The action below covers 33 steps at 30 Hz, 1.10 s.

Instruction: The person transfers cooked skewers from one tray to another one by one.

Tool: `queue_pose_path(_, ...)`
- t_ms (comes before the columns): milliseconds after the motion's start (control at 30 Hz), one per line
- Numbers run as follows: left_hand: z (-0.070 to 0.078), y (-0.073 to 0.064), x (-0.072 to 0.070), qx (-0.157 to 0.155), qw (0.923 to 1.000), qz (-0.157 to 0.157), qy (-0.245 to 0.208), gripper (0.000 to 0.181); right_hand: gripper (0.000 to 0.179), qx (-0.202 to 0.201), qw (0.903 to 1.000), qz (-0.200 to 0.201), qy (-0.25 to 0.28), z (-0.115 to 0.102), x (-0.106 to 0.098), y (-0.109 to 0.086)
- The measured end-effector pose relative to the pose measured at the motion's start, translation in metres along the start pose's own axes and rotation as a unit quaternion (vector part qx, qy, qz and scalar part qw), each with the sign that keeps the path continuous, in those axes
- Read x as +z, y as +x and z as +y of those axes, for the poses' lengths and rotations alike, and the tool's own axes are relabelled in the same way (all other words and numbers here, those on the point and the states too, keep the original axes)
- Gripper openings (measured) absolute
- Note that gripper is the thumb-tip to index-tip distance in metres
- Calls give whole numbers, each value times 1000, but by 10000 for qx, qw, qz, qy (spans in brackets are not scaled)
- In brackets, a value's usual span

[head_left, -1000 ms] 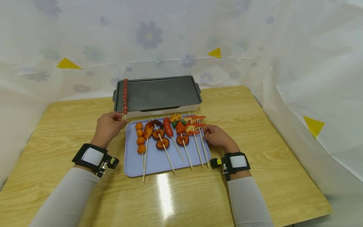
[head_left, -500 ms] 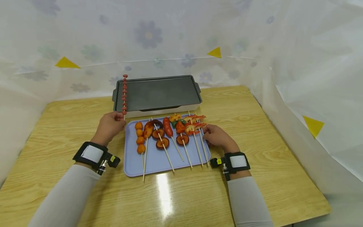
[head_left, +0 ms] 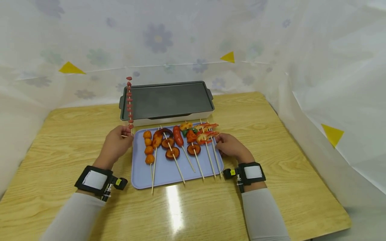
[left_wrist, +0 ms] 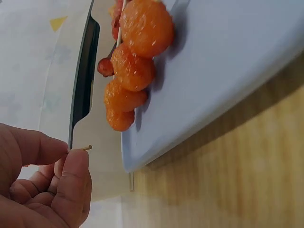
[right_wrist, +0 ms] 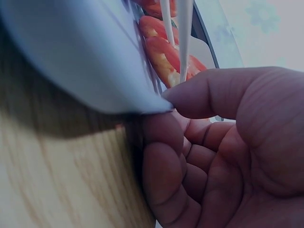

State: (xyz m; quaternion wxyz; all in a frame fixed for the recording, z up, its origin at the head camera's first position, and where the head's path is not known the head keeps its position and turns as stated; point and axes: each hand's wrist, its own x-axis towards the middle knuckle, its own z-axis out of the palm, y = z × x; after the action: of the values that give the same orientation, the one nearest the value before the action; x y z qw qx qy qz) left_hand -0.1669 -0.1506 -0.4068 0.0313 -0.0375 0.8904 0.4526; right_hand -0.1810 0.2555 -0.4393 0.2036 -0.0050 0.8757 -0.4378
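Observation:
My left hand (head_left: pixel 116 144) pinches the bare end of a skewer of small red meat pieces (head_left: pixel 129 105). This skewer points away from me over the left end of the black griddle (head_left: pixel 172 98). In the left wrist view the stick's end (left_wrist: pixel 85 148) pokes out between thumb and forefinger. My right hand (head_left: pixel 232 147) pinches the right rim of the lilac tray (head_left: pixel 169 172), thumb above and fingers below. On the tray lie skewers of orange balls (head_left: pixel 149 150), mushroom slices (head_left: pixel 172 153), a sausage (head_left: pixel 178 135) and shrimp (head_left: pixel 206 136).
The griddle stands on a white base right behind the tray. Some stick ends overhang the tray's near rim. A wooden table (head_left: pixel 295 167) carries everything, and a flowered white sheet (head_left: pixel 187 40) hangs along the back and sides.
My left hand first lifts the red skewer's far end, then draws back towards me and slightly left, its tip leaning left. The right hand stays at the tray's rim.

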Motion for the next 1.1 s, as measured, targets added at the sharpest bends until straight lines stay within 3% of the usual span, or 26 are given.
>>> queue_pose_path(367, 1, -16, 11, 548, 9961, -168, 674, 15, 12, -94, 9999, -59, 98, 2, -1, -2)
queue_pose_path(633, 7, -31, 4, 786, 9923, -332, 903, 11, 13, -215, 9997, -90, 105, 1, -1, -1)
queue_pose_path(1100, 9, -55, 2, 503, 9943, -187, 923, 14, 12, -134, 9998, -108, 131, -1, -1, -1)
